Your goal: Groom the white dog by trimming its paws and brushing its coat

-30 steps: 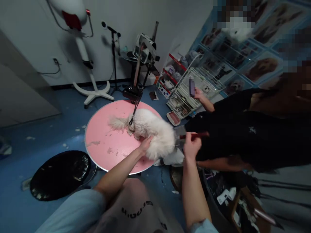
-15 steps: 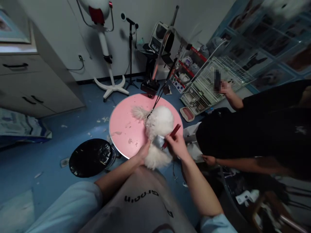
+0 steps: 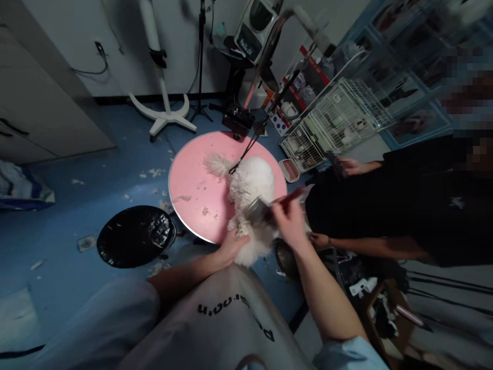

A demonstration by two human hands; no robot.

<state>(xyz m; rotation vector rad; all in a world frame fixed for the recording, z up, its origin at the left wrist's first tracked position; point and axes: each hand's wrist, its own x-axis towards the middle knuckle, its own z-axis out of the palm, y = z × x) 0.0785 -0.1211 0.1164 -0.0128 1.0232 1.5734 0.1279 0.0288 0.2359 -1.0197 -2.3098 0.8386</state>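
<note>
A fluffy white dog [image 3: 253, 177] is on a round pink grooming table [image 3: 188, 180], its near fluffy part hanging over the table's edge toward me. My left hand [image 3: 232, 245] is closed on the dog's coat at this near part, thumb on top. In my right hand [image 3: 288, 218] is a slicker brush [image 3: 259, 207] with a dark red handle and a grey head, blurred by motion. The brush head lies over the dog's coat, just beyond my left hand; whether its pins touch the fur I cannot tell. A black loop lead [image 3: 246, 151] slants down to the dog's far side.
Beside the table on the right stands a person in black [image 3: 385, 205], one hand holding a dark object. A black round stool [image 3: 136, 236] is at the left. Wire cages [image 3: 339, 121] and a white dryer stand [image 3: 165, 115] are behind. Fur clippings lie on table and floor.
My view has tipped downward. The brush has swung up and away from me, its head now over the coat beyond my left hand. The other person's raised hand has come down.
</note>
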